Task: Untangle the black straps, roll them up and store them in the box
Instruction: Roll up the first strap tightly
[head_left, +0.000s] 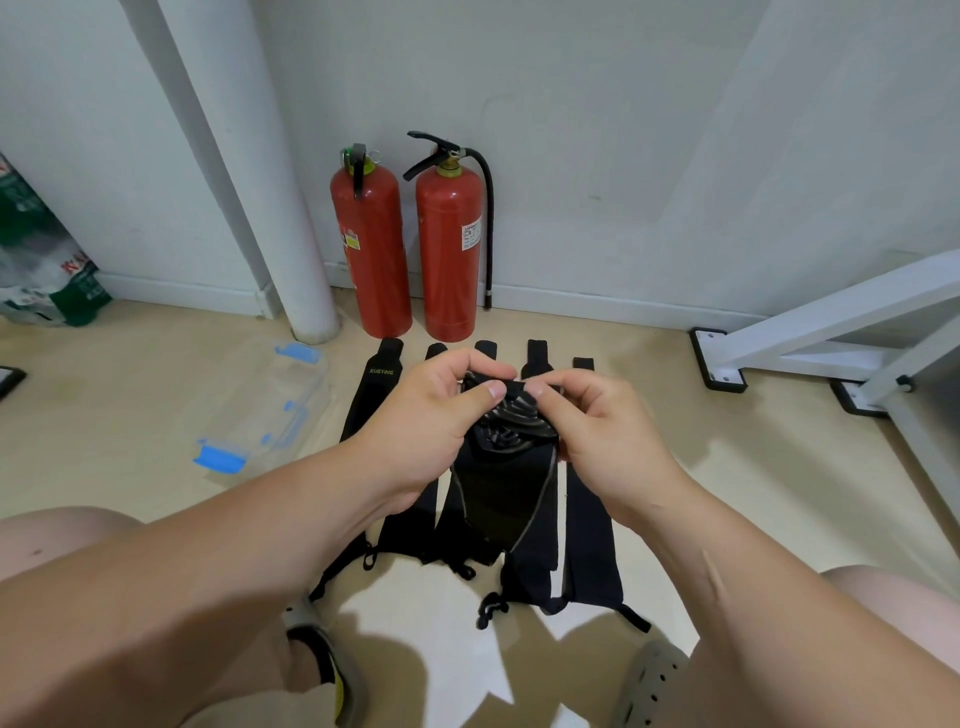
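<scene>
The half-rolled black strap (511, 418) is pinched by the left hand (431, 415) and right hand (597, 423), above the other straps (587, 519) lying flat on the floor (737, 467). 1 reads "XUEYING". The clear box (270, 405) sits to their left, and 2 fire extinguishers (371, 249) stand at the wall edge.

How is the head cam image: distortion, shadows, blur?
Head view: wide-angle distortion slants the white pipe and white frame; hard arm and leg shadows fall on the floor; the rolled strap between left hand and right hand is sharp; the black straps lying below show little detail.
</scene>
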